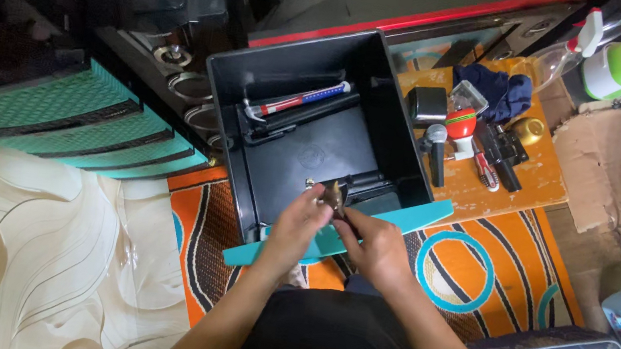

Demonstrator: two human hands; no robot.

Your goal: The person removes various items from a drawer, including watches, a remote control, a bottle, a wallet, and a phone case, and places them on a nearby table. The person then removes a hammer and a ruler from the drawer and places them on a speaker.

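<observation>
Both hands meet over the near edge of a black drawer with a teal front that has been pulled out and rests on an orange patterned mat. The left hand and the right hand pinch a small brownish object between their fingertips — each hand is closed on it from its own side, and what the object is cannot be told. Just beyond the fingers, inside the drawer, lies a flat black case, and farther off from the hands, toward the drawer's back wall, a white tube with red and blue markings. To the right of the right hand and a little ahead of it, a wooden board carries a black handled tool, a red and white round object, a dark blue cloth and a small brass-coloured piece. Well to the left of the left hand stands a teal drawer unit — apart from the pulled-out drawer.
</observation>
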